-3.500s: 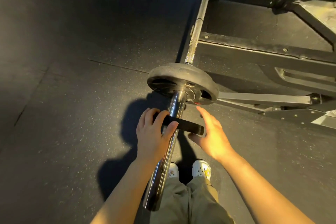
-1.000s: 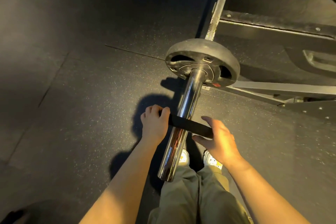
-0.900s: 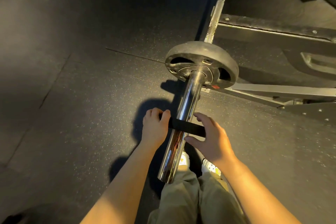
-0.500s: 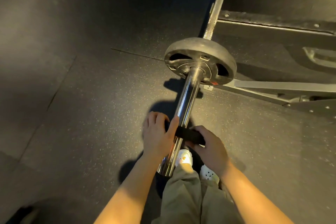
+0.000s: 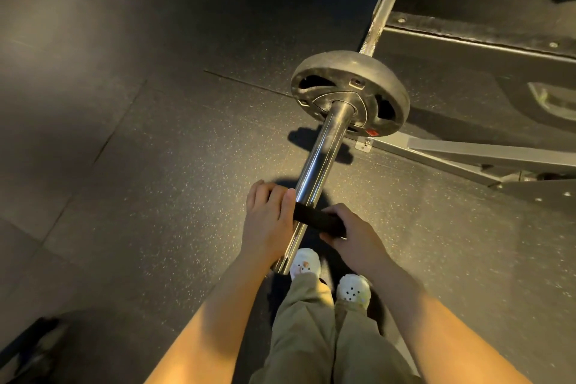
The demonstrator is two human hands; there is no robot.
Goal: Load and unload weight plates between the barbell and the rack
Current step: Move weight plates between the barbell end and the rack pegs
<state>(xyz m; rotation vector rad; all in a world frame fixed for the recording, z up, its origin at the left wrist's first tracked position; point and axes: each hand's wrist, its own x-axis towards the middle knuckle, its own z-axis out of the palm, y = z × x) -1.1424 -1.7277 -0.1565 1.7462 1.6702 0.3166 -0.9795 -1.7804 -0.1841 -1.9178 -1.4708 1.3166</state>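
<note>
Both hands, left (image 5: 268, 221) and right (image 5: 355, 238), grip the collar (image 5: 318, 219) across the slick sleeve (image 5: 314, 178); ahead of the fingers sits the plate (image 5: 349, 92), probably heavy, rigid, best gripped through its rim slots.

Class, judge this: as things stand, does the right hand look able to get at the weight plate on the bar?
Probably yes, but not at once: the right hand grips the black collar on the sleeve. Bare sleeve runs on to the weight plate.

I've slid the black collar (image 5: 318, 220) down the chrome sleeve (image 5: 314, 178) toward its near end, lower in the frame, and my right hand (image 5: 352, 235) has curled around it.
</note>
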